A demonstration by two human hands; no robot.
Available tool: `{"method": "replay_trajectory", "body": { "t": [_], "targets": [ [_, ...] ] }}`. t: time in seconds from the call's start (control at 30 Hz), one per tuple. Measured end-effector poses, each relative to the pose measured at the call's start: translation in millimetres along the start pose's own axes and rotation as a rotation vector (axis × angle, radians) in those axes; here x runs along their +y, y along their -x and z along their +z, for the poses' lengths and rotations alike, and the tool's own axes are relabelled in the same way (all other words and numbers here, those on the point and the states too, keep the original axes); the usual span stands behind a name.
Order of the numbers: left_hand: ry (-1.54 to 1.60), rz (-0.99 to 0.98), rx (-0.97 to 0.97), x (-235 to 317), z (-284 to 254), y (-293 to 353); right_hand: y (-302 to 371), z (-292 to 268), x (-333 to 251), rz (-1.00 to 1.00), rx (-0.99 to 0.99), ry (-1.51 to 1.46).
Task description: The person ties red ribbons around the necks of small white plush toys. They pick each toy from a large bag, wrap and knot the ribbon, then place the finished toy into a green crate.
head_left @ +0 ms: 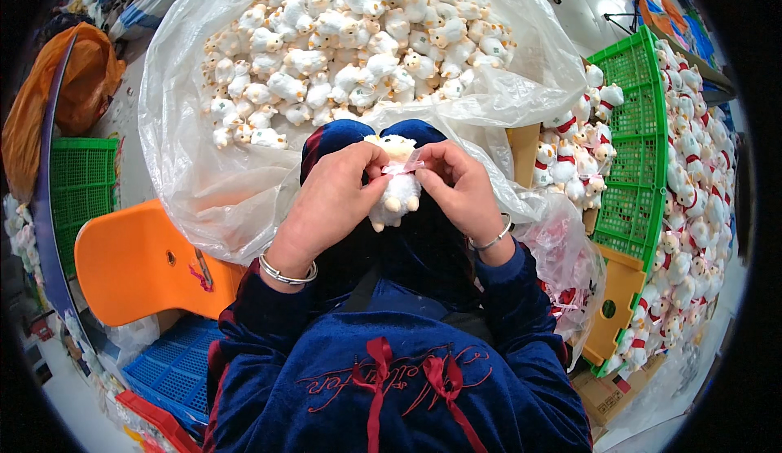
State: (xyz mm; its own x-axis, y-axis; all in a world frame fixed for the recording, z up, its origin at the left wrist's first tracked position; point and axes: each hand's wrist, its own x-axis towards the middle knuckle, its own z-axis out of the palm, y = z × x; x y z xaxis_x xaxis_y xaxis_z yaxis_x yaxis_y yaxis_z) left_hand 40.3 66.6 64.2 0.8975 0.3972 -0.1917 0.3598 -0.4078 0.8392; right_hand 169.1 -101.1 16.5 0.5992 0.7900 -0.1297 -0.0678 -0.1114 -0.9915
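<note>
A small white plush animal (pixel 398 195) with cream feet and head sits upright at my knees, between my two hands. Around its neck runs a pale pink ribbon (pixel 411 164). The thumb and fingers of my left hand (pixel 330 196) pinch the ribbon at the neck's left side, close against the plush. From the other side my right hand (pixel 463 182) pinches the ribbon between thumb and forefinger. Fingertips hide part of the neck, so how the ribbon is looped or tied cannot be made out.
Ahead, a large clear plastic bag (pixel 183 111) lies open, full of white plush animals (pixel 342 54). At the right, a green crate (pixel 631 131) stands near plush animals wearing red bands (pixel 688 192). An orange chair (pixel 138 266) and blue crate (pixel 175 367) are at the left.
</note>
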Motion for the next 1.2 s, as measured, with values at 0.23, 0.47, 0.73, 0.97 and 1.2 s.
{"method": "replay_trajectory", "body": {
  "t": [0.23, 0.47, 0.73, 0.97, 1.2],
  "targets": [
    [0.100, -0.043, -0.025, 0.3, 1.5, -1.6, -4.4, 3.8, -7.7, -0.200, 0.066, 0.248],
    [0.032, -0.098, 0.013, -3.1, 4.1, -5.6, 13.0, 3.4, -1.1, -0.363, 0.019, 0.371],
    [-0.091, 0.071, 0.019, 2.0, 2.1, -8.9, 22.6, 2.0, 15.8, -0.501, 0.041, 0.480],
    [-0.129, 0.070, 0.076, 8.4, 9.9, -13.2, 13.8, -6.1, 8.9, -0.471, -0.090, 0.466],
    [0.059, -0.067, 0.059, 5.7, 16.8, -11.8, 13.6, -7.7, -14.8, -0.241, -0.108, 0.419]
  ]
}}
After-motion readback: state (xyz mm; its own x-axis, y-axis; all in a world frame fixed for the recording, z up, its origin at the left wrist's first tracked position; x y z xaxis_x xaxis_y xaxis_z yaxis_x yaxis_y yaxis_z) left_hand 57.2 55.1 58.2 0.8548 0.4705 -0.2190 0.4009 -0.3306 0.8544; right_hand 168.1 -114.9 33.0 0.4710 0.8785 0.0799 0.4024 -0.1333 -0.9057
